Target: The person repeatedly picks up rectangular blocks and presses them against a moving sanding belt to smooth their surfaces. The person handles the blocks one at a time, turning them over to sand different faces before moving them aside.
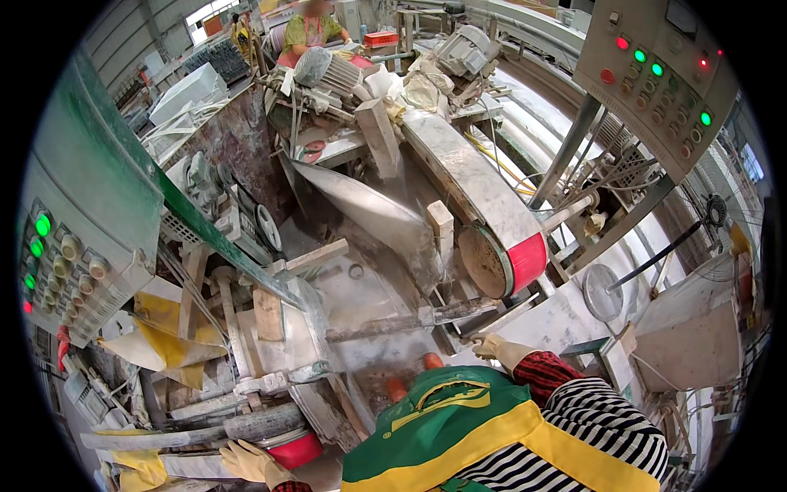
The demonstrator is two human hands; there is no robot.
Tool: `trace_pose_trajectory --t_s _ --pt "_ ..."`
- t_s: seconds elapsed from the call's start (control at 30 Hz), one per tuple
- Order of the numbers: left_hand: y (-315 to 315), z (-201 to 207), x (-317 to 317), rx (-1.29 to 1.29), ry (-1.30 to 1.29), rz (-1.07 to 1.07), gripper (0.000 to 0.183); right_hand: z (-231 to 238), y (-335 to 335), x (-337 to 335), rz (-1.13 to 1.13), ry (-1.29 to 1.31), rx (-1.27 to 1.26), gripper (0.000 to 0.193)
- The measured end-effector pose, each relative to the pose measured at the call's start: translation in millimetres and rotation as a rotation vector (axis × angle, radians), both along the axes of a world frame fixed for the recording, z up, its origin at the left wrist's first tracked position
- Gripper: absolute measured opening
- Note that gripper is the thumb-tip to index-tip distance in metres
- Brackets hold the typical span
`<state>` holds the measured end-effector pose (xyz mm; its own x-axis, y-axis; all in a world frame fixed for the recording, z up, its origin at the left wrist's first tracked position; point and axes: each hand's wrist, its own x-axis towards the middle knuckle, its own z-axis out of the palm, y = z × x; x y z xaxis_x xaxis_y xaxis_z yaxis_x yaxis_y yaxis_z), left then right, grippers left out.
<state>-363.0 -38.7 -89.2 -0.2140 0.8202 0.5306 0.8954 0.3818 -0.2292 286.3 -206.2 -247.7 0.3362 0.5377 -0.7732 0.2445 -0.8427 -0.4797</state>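
Both hands wear cream-coloured work gloves. At the lower edge, my left hand [252, 464] lies beside the red-covered end [293, 449] of a low machine, with fingers stretched out and nothing seen in them. Its contact with the pale bar [193, 466] next to it is hard to judge. My right hand [502, 351] is out in front of my body at the whitish edge of a machine bed [551, 318], fingers extended and holding nothing visible. Ahead of it stands a long machine arm [471, 168] with a red rounded end cover [527, 262].
Control panels with lit buttons stand left [90, 238] and upper right [656, 82]. A dusty bar [381, 326] crosses between machines, near a slanted metal sheet [361, 201]. A round plate on a rod [604, 293] is at right. Another person [311, 29] is at the far end.
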Motion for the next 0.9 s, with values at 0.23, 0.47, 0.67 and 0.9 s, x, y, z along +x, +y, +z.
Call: trace_pose_trajectory --t_s 0.23,0.47,0.67,0.9 --pt "-5.7 15.7 19.2 0.003 -0.023 -0.023 0.04 2.7 -10.4 -6.9 0.012 0.039 0.014 0.055" --pt "-8.1 7.2 19.3 0.048 0.016 -0.026 0.04 8.4 7.7 -18.7 0.108 -0.026 0.085 0.06" --pt "-8.5 12.1 31.7 0.026 0.003 -0.018 0.041 -15.0 2.6 -15.3 0.245 -0.062 0.121 0.062" --pt "-10.0 10.1 34.5 0.015 -0.004 0.012 0.041 -5.1 4.9 -17.0 0.202 -0.051 0.042 0.063"
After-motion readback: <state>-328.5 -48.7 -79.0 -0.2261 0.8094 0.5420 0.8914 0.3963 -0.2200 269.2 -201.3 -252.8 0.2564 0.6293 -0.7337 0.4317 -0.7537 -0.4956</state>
